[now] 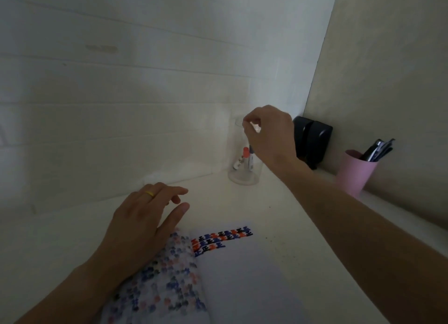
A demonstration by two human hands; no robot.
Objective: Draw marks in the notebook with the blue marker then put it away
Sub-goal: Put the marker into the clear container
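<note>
Your right hand (268, 132) hovers over the clear cup (245, 163), fingertips pinched with nothing visibly held. The blue marker (251, 159) stands near upright inside, directly below those fingers. Your left hand (143, 223) rests loosely open on the notebook (232, 275).

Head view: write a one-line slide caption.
Right hand over the clear cup with the blue marker inside; left hand rests on the open notebook.

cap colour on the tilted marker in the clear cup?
Orange-red cap, on the marker leaning in the clear cup. Head view.
</note>
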